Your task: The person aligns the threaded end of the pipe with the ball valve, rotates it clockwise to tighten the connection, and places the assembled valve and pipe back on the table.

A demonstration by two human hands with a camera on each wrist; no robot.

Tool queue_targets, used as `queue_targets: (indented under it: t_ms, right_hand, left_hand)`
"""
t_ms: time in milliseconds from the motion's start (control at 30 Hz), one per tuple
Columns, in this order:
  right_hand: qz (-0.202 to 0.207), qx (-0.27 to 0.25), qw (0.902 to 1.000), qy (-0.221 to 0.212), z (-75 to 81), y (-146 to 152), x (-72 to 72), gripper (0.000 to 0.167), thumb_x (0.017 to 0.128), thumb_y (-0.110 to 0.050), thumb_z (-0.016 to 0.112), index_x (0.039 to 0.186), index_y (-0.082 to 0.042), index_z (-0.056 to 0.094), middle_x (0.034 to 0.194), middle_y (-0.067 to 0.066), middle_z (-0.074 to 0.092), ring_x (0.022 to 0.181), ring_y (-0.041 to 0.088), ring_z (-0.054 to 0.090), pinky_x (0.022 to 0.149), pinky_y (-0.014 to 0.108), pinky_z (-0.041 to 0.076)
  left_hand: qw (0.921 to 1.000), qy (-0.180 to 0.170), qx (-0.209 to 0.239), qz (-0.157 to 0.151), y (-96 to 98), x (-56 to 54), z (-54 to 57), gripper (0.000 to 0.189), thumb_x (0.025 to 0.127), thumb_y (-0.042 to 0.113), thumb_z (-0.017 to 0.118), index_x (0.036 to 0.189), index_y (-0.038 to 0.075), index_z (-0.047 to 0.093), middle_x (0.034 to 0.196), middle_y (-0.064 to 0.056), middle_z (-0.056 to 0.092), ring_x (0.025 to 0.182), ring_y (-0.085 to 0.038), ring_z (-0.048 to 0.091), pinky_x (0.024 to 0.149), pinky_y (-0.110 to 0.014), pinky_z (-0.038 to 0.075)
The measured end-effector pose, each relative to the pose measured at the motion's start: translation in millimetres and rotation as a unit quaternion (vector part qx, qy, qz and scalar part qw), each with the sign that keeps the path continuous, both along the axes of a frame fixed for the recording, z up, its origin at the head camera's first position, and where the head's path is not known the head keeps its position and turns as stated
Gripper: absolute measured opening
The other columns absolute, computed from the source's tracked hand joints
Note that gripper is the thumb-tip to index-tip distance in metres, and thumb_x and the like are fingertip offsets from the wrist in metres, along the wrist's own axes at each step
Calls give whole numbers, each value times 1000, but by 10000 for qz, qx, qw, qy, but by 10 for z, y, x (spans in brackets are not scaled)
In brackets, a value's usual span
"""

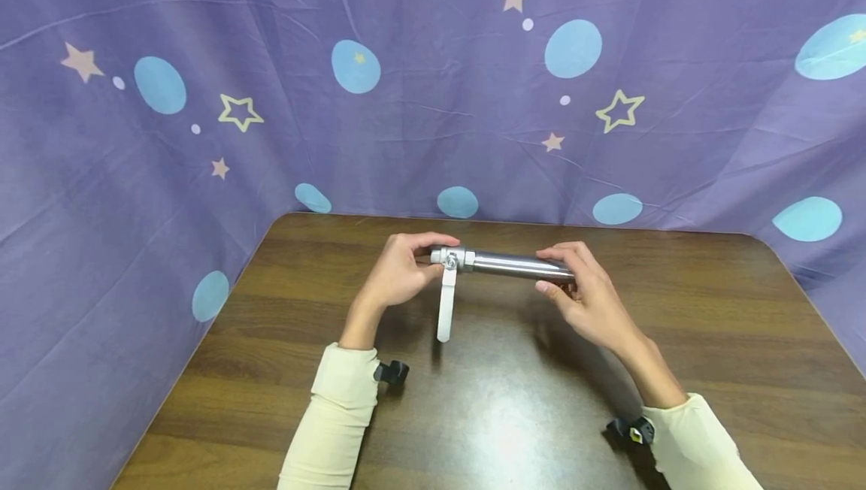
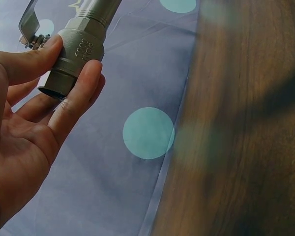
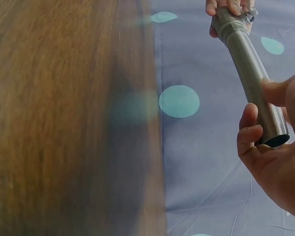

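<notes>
A ball valve point(image 1: 460, 257) with a lever handle point(image 1: 446, 306) is joined to a shiny steel pipe point(image 1: 510, 264); both are held level above the table. My left hand point(image 1: 399, 268) grips the valve body at its free end, thumb on one side and fingers on the other, as the left wrist view shows. In the head view the lever points toward me. Around the pipe's far right end my right hand point(image 1: 591, 298) curls its thumb and fingers. The pipe's open end point(image 3: 278, 141) shows beside the right palm in the right wrist view.
A brown wooden table point(image 1: 284, 370) lies below both hands. Behind it and at the sides hangs a purple curtain point(image 1: 406, 152) with stars and blue ovals, close to the table's back edge. Small black devices point(image 1: 392, 373) sit at both cuffs.
</notes>
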State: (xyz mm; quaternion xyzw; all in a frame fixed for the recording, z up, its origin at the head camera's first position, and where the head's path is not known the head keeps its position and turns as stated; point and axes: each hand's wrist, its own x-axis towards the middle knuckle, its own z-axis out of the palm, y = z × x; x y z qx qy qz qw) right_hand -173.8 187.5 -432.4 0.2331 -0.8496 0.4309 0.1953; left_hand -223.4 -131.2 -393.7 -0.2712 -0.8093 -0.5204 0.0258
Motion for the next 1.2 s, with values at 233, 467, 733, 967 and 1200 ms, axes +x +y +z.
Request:
queue_targets:
  t_ms: [233, 467, 733, 967, 1200]
  right_hand:
    - [-3, 116, 9993, 344, -15, -6, 1, 45, 87, 15, 77, 127, -2, 65, 126, 11, 62, 108, 6, 54, 78, 11, 49]
    - [37, -113, 9985, 541, -10, -7, -8, 41, 87, 13, 78, 124, -2, 69, 122, 9, 68, 107, 6, 58, 84, 9, 46]
    - [-32, -92, 9996, 264, 11, -4, 2, 37, 94, 5, 75, 129, -6, 70, 117, 4, 73, 88, 7, 56, 75, 15, 45]
    - [-116, -30, 9999, -23, -6, 19, -15, 33, 101, 0, 68, 132, -8, 72, 98, 3, 71, 78, 4, 61, 67, 16, 48]
    - [-93, 5, 9997, -225, 5, 32, -10, 30, 105, -2, 62, 132, -6, 72, 85, -2, 66, 72, 9, 65, 61, 19, 49]
  left_hand:
    - [10000, -3, 40, 42, -9, 16, 0, 39, 84, -12, 70, 120, 0, 79, 109, -17, 81, 90, -14, 73, 73, -23, 59]
    - [10000, 25, -15, 33, -4, -2, -11, 40, 84, -13, 70, 121, -1, 79, 110, -16, 81, 90, -15, 73, 74, -26, 61]
    - [10000, 6, -9, 45, -5, 9, -4, 40, 84, -13, 70, 121, -1, 78, 110, -16, 81, 88, -13, 71, 72, -25, 60]
    - [10000, 74, -52, 26, 6, 7, -9, 40, 83, -13, 71, 121, 0, 79, 108, -15, 81, 86, -11, 70, 71, -24, 59]
    - [9998, 146, -92, 37, 9, 8, -8, 40, 83, -11, 71, 120, 1, 79, 108, -15, 82, 88, -13, 72, 73, -23, 59]
